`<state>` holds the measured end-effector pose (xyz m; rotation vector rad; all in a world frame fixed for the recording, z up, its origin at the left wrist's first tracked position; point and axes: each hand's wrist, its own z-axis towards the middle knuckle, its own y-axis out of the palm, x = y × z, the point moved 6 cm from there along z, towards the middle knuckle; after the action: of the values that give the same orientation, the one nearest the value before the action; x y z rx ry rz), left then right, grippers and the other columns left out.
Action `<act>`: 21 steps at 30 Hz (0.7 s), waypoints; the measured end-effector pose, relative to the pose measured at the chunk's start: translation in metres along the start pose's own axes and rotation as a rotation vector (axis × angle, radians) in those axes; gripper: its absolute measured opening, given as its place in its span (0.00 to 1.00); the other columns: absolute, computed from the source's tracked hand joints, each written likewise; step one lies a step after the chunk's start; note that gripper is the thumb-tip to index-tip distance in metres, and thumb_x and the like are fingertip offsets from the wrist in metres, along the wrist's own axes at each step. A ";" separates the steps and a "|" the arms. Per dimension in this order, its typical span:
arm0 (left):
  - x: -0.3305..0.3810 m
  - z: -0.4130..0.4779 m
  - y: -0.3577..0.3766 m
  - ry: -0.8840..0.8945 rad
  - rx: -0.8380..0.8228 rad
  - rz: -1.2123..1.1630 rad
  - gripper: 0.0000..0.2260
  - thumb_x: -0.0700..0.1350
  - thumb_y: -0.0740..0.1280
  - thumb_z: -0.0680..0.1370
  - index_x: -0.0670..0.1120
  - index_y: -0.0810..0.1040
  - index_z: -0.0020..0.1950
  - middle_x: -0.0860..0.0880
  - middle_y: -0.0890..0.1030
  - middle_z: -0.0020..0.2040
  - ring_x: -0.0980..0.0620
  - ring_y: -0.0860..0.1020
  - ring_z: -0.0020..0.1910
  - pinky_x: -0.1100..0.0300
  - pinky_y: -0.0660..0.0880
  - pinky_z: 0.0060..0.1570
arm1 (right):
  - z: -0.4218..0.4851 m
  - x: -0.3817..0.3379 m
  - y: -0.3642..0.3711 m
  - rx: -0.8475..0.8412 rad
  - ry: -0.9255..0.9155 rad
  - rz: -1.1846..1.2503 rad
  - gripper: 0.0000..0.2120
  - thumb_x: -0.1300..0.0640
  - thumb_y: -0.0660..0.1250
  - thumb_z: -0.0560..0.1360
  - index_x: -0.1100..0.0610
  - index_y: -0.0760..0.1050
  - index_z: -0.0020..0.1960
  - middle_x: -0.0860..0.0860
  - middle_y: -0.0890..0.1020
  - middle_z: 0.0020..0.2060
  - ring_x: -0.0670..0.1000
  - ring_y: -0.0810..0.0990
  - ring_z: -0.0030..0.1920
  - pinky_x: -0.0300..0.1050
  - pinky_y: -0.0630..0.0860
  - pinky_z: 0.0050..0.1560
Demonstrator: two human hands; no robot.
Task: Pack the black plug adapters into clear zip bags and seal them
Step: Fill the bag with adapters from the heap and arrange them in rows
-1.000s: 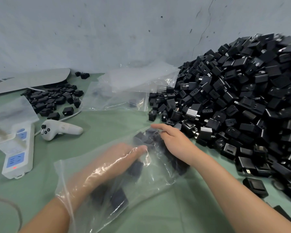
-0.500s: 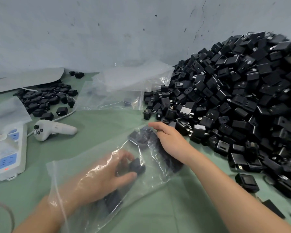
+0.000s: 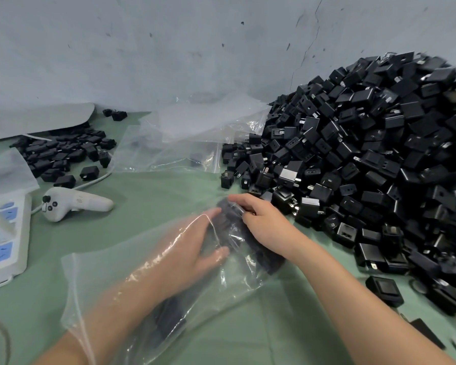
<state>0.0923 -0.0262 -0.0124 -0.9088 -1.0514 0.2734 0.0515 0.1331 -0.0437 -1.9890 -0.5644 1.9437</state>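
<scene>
Straight-fingered left hand [image 3: 184, 248] lies inside the clear plastic zip bag [image 3: 98, 285], pointing along its length at black boxy plug adapters [image 3: 228, 216] bunched at its far-right end. The right hand [image 3: 261, 222] grips them through the plastic with curled fingers.

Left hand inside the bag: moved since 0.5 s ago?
Yes. Judged against the white controller, the left hand has pushed forward, deeper into the zip bag, toward the adapters bunched at its far end.
</scene>
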 end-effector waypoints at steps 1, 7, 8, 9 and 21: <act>-0.001 0.000 0.001 0.000 -0.013 0.025 0.27 0.45 0.71 0.78 0.46 0.66 0.75 0.59 0.69 0.67 0.67 0.66 0.65 0.80 0.55 0.61 | 0.000 0.000 0.000 -0.001 -0.003 -0.007 0.26 0.65 0.53 0.80 0.42 0.73 0.69 0.42 0.74 0.70 0.44 0.75 0.65 0.31 0.70 0.56; -0.019 0.000 0.005 -0.009 -0.002 0.059 0.25 0.54 0.70 0.77 0.54 0.68 0.73 0.57 0.71 0.68 0.63 0.68 0.67 0.69 0.61 0.69 | -0.001 0.001 -0.001 -0.009 -0.001 0.018 0.26 0.65 0.53 0.81 0.42 0.72 0.70 0.42 0.74 0.70 0.45 0.71 0.70 0.41 0.67 0.70; -0.022 0.000 0.005 -0.009 -0.001 0.061 0.25 0.56 0.70 0.77 0.57 0.67 0.72 0.57 0.71 0.68 0.63 0.67 0.68 0.66 0.62 0.70 | -0.001 0.001 -0.001 -0.009 0.003 0.018 0.26 0.65 0.53 0.81 0.41 0.72 0.69 0.42 0.74 0.70 0.44 0.71 0.70 0.38 0.67 0.67; -0.024 0.000 0.005 -0.001 0.004 0.078 0.24 0.59 0.69 0.77 0.60 0.66 0.71 0.58 0.69 0.69 0.64 0.66 0.69 0.67 0.60 0.71 | -0.001 0.002 -0.001 -0.005 0.006 0.013 0.26 0.65 0.53 0.81 0.41 0.73 0.69 0.43 0.74 0.70 0.43 0.72 0.68 0.34 0.67 0.63; -0.016 -0.024 -0.037 -0.078 0.024 0.079 0.18 0.50 0.69 0.79 0.62 0.68 0.66 0.70 0.71 0.56 0.87 0.65 0.50 0.88 0.56 0.50 | -0.005 -0.001 -0.003 0.043 -0.026 -0.022 0.21 0.56 0.53 0.84 0.39 0.69 0.72 0.40 0.73 0.69 0.35 0.77 0.55 0.26 0.71 0.43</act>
<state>0.0961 -0.0709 0.0011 -0.9256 -1.0832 0.3887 0.0567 0.1360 -0.0412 -1.9265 -0.5445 1.9547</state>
